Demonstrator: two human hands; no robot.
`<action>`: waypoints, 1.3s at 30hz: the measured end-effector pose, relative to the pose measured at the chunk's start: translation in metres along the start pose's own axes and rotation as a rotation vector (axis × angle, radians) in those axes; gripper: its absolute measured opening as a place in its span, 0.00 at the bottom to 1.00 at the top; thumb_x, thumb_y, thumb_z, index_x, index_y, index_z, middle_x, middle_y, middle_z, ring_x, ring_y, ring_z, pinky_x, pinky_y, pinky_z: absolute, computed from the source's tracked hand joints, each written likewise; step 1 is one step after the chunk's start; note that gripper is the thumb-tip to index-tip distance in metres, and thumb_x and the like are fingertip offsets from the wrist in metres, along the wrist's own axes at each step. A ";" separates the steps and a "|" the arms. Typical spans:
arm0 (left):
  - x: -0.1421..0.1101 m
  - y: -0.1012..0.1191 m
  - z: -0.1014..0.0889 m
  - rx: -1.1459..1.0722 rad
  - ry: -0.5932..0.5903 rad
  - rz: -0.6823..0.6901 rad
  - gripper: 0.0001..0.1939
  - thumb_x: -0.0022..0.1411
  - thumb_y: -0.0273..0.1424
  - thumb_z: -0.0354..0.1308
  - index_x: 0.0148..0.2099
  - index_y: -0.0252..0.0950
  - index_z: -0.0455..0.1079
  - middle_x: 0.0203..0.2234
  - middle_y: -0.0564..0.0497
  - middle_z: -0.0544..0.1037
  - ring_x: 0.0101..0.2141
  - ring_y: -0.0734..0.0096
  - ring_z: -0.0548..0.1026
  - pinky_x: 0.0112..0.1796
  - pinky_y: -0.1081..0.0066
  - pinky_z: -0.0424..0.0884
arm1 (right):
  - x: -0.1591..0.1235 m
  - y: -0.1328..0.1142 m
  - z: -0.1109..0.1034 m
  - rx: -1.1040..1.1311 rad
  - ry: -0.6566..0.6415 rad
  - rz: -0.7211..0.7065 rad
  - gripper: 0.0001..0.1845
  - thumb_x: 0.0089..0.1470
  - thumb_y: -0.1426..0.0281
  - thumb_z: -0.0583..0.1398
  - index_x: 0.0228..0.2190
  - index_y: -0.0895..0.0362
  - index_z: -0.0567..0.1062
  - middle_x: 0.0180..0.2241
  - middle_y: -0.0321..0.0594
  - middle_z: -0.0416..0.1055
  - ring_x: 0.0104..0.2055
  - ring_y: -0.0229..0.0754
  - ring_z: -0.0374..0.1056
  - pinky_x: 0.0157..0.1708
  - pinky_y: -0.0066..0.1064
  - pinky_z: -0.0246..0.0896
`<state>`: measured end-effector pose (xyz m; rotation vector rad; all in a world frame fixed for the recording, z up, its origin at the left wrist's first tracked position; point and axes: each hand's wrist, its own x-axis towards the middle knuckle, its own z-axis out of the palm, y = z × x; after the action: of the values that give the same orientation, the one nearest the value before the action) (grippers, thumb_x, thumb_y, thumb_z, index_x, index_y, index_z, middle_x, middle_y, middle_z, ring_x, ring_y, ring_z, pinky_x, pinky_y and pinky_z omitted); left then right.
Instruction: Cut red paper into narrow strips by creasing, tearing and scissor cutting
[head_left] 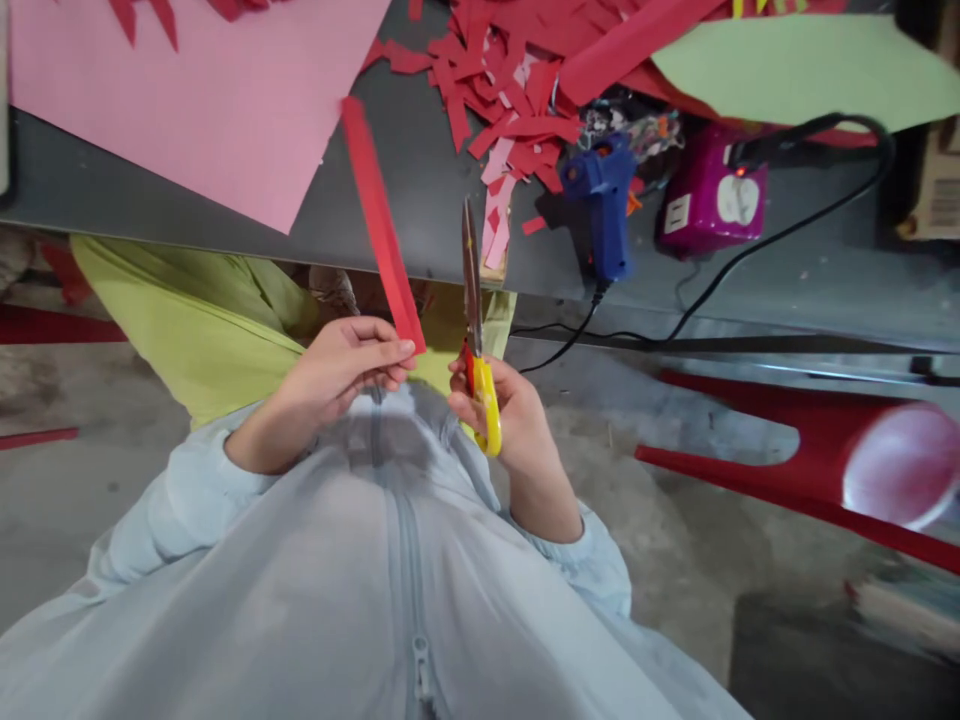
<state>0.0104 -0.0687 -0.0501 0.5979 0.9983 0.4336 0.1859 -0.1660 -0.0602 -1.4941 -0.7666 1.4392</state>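
Observation:
Pinched by its lower end, a long red paper strip (377, 215) slants up and left from my left hand (337, 370) over the table's near edge. My right hand (506, 405) grips a pair of scissors (481, 390) by its yellow and red handles. The blades point away from me and look closed. A small gap separates the scissors from the strip. Both hands are in front of my jacket, just short of the table.
Red and pink paper scraps (517, 125) heap on the dark table (420, 130). Pink paper (202, 110) covers its left part, green paper (810, 75) the right. A blue glue gun (611, 205) stands near a purple box (712, 195) with a black cable (787, 220). A red stool (825, 450) is at right.

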 end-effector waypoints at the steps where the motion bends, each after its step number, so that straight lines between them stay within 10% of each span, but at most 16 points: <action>1: -0.003 -0.006 0.003 0.018 -0.013 -0.016 0.16 0.42 0.35 0.76 0.29 0.33 0.73 0.20 0.53 0.78 0.20 0.79 0.73 0.24 0.79 0.70 | 0.001 -0.001 0.003 0.012 0.037 -0.012 0.28 0.34 0.53 0.75 0.34 0.52 0.72 0.26 0.30 0.67 0.27 0.34 0.63 0.29 0.29 0.64; 16: -0.008 -0.038 0.017 0.144 -0.102 0.075 0.15 0.51 0.40 0.70 0.29 0.33 0.73 0.17 0.55 0.73 0.18 0.80 0.70 0.20 0.79 0.65 | -0.006 0.001 0.001 0.125 0.012 0.064 0.26 0.29 0.64 0.77 0.30 0.53 0.72 0.23 0.28 0.66 0.25 0.32 0.61 0.27 0.27 0.59; 29: -0.002 0.012 -0.001 0.231 0.174 0.262 0.18 0.41 0.42 0.75 0.24 0.33 0.75 0.15 0.55 0.72 0.17 0.81 0.67 0.20 0.79 0.65 | -0.022 -0.004 -0.002 0.039 -0.054 0.052 0.22 0.37 0.61 0.74 0.29 0.54 0.71 0.23 0.28 0.60 0.22 0.30 0.52 0.22 0.27 0.51; 39: -0.007 0.043 -0.025 0.244 0.348 0.440 0.11 0.52 0.32 0.69 0.24 0.33 0.74 0.17 0.54 0.73 0.18 0.82 0.69 0.21 0.81 0.67 | -0.027 -0.001 -0.011 0.129 -0.124 0.128 0.22 0.35 0.63 0.74 0.31 0.54 0.72 0.20 0.27 0.62 0.19 0.29 0.50 0.19 0.26 0.41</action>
<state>-0.0179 -0.0334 -0.0286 0.9930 1.2636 0.8325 0.1930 -0.1915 -0.0483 -1.3860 -0.6485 1.6583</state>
